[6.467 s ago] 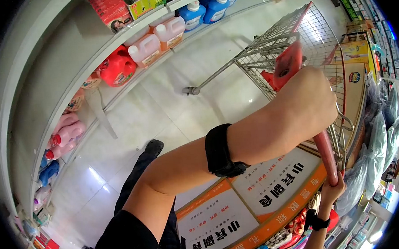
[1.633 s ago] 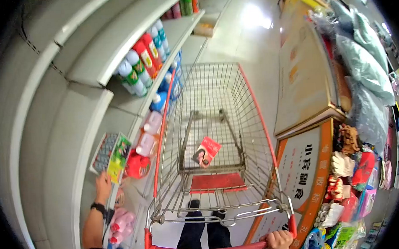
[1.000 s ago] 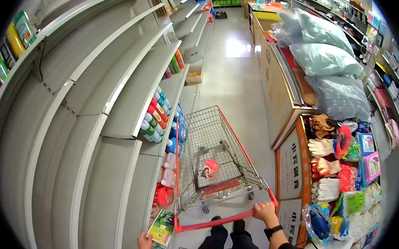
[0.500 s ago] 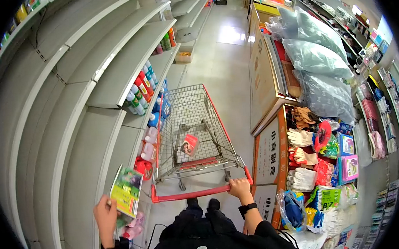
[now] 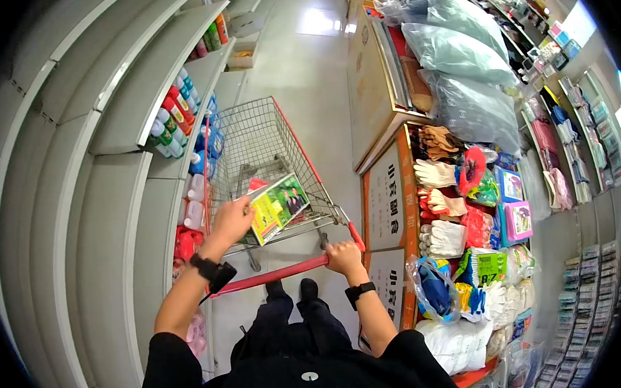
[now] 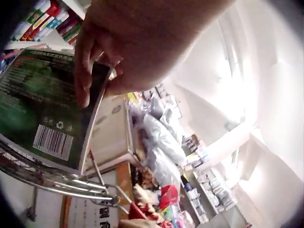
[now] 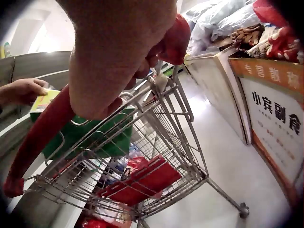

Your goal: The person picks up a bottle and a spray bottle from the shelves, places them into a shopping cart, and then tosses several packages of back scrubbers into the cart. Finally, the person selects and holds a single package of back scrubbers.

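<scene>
Pinching: left hand (image 5: pixel 232 220), fingers closed on the edge of a green-and-yellow box (image 5: pixel 281 207)
Box: tilted over the cart's near end; touching wires, cannot tell
Gripping: right hand (image 5: pixel 344 258), fingers curled round the red handle (image 5: pixel 280 273)
Cart (image 5: pixel 297 138): beside the shelves (image 5: pixel 124 113), red packet (image 5: pixel 256 184) partly hidden behind the box

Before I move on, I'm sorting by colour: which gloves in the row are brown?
The far-end gloves, beside the plastic bags; the next gloves toward you look white.
</scene>
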`<action>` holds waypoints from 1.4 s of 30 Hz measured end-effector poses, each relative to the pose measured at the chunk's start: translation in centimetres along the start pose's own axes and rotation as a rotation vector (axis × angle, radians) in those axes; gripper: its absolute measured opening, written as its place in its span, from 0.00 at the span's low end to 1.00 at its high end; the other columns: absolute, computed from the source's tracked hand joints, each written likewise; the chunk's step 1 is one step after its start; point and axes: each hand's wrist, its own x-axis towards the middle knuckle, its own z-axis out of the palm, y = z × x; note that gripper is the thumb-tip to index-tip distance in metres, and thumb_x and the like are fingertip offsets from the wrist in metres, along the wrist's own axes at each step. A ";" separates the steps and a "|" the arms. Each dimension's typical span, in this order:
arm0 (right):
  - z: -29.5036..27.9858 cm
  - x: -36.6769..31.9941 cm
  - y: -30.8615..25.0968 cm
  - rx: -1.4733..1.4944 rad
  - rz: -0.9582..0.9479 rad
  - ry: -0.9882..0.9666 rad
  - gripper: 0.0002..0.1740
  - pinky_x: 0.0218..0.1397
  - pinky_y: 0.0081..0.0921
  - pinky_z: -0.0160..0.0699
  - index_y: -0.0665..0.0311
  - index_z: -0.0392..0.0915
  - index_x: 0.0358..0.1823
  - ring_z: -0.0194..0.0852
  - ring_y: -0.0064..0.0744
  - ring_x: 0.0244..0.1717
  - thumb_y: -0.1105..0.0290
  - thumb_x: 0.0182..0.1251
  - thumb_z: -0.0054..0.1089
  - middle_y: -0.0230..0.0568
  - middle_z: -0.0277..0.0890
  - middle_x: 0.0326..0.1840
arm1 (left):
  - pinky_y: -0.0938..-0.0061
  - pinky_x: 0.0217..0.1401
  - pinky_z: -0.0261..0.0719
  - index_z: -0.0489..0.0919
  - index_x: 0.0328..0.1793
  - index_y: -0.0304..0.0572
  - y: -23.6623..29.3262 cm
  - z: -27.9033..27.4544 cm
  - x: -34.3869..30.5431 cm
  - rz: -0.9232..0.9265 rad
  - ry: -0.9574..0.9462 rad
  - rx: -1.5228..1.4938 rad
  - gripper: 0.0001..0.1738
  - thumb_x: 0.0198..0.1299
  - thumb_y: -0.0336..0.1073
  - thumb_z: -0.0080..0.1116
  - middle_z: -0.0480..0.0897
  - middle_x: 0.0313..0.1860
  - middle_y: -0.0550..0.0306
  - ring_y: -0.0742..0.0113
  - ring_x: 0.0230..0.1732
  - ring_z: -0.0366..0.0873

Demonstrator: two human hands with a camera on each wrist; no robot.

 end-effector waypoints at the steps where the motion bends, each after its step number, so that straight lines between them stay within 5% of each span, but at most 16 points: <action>1: -0.1 -0.1 -0.1 0.000 0.004 -0.020 0.06 0.25 0.33 0.74 0.56 0.71 0.15 0.76 0.38 0.19 0.66 0.38 0.59 0.38 0.75 0.15 | 0.50 0.35 0.75 0.77 0.39 0.40 0.1 1.2 0.9 0.014 0.010 0.029 0.11 0.57 0.40 0.56 0.81 0.28 0.42 0.41 0.33 0.79; 5: -0.2 -0.1 -0.2 0.004 0.011 -0.025 0.05 0.25 0.32 0.74 0.56 0.71 0.15 0.77 0.37 0.19 0.66 0.38 0.58 0.39 0.75 0.15 | 0.53 0.40 0.75 0.76 0.42 0.38 -1.5 5.2 4.4 0.040 -0.095 -0.013 0.12 0.55 0.37 0.57 0.81 0.32 0.41 0.41 0.37 0.79; 9: -0.5 0.0 -0.6 0.004 0.010 -0.003 0.06 0.25 0.32 0.74 0.56 0.70 0.15 0.76 0.37 0.18 0.66 0.39 0.59 0.37 0.74 0.14 | 0.55 0.58 0.70 0.69 0.54 0.31 -7.6 12.3 6.5 0.150 -0.203 -0.018 0.23 0.53 0.34 0.56 0.73 0.53 0.33 0.38 0.58 0.69; 10: -0.5 -0.1 -0.5 0.005 -0.001 0.019 0.07 0.25 0.32 0.73 0.55 0.70 0.15 0.76 0.36 0.17 0.65 0.40 0.59 0.37 0.74 0.14 | 0.57 0.60 0.69 0.70 0.56 0.32 -6.0 10.9 5.6 0.135 -0.216 -0.069 0.23 0.52 0.33 0.55 0.74 0.50 0.34 0.40 0.57 0.70; 12: -0.4 -0.3 -0.7 -0.002 -0.001 0.037 0.07 0.25 0.32 0.73 0.55 0.70 0.16 0.76 0.36 0.17 0.64 0.41 0.59 0.36 0.73 0.13 | 0.58 0.59 0.69 0.71 0.56 0.32 -4.5 9.6 4.4 0.346 -0.136 -0.225 0.25 0.52 0.36 0.59 0.75 0.48 0.36 0.41 0.54 0.71; 16: -0.4 -0.1 -0.6 -0.019 0.008 0.016 0.08 0.25 0.32 0.73 0.55 0.70 0.16 0.76 0.37 0.17 0.62 0.40 0.59 0.36 0.73 0.13 | 0.62 0.55 0.72 0.74 0.53 0.35 -5.2 6.6 -1.6 0.199 -0.495 -0.372 0.29 0.52 0.49 0.65 0.76 0.47 0.42 0.47 0.51 0.73; 20: -0.3 -0.1 -0.4 -0.037 0.009 0.012 0.09 0.25 0.31 0.73 0.55 0.70 0.14 0.76 0.36 0.17 0.63 0.38 0.60 0.36 0.73 0.13 | 0.63 0.53 0.72 0.76 0.50 0.37 -5.0 2.5 -10.4 0.272 -0.440 -0.224 0.29 0.52 0.55 0.64 0.75 0.44 0.43 0.48 0.50 0.73; 25: -1.2 0.3 -0.5 -0.026 0.018 -0.041 0.09 0.26 0.31 0.74 0.55 0.70 0.14 0.76 0.36 0.18 0.63 0.36 0.61 0.36 0.74 0.13 | 0.58 0.40 0.77 0.75 0.44 0.43 -7.9 6.0 -17.1 0.217 -0.314 0.146 0.22 0.49 0.49 0.65 0.77 0.40 0.50 0.51 0.43 0.78; 31: -0.8 0.7 -0.8 -0.047 0.027 -0.023 0.08 0.24 0.30 0.72 0.55 0.70 0.14 0.74 0.35 0.17 0.65 0.35 0.62 0.34 0.72 0.12 | 0.57 0.28 0.77 0.74 0.39 0.51 -9.7 7.6 -15.9 0.197 -0.258 0.192 0.15 0.49 0.44 0.64 0.80 0.28 0.58 0.52 0.28 0.81; 42: 1.1 6.4 -1.5 -0.106 0.151 -0.001 0.09 0.21 0.33 0.70 0.55 0.69 0.13 0.73 0.37 0.15 0.65 0.38 0.62 0.34 0.72 0.12 | 0.57 0.27 0.79 0.74 0.39 0.50 -13.8 3.5 -5.4 0.342 -0.246 0.219 0.11 0.49 0.39 0.59 0.80 0.27 0.55 0.51 0.27 0.81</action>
